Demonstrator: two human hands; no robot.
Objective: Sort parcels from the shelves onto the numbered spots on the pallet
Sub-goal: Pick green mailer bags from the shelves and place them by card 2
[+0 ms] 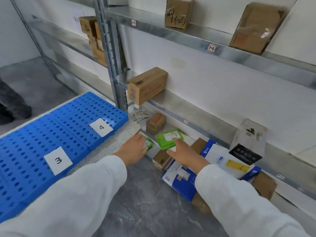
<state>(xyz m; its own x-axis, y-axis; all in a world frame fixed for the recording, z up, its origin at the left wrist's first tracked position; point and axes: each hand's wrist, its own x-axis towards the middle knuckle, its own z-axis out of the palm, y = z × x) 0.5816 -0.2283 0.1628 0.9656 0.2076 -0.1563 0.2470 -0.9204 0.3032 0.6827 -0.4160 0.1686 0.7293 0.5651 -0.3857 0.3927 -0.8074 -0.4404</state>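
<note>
My right hand (183,152) holds a green parcel (168,138) with a white label, just off the bottom shelf. My left hand (135,147) grips a smaller green parcel (148,144) beside it; most of that parcel is hidden under my fingers. To the left lies the blue perforated pallet (34,142) with white cards numbered 3 (58,160) and 4 (101,127); nothing rests on those two spots.
Metal shelving (196,40) holds brown boxes (147,85) on upper levels. The bottom shelf carries small brown boxes (155,123), blue-and-white mailers (181,178) and a white-and-black box (248,142). A shelf upright (116,71) stands by the pallet corner. Grey floor lies below.
</note>
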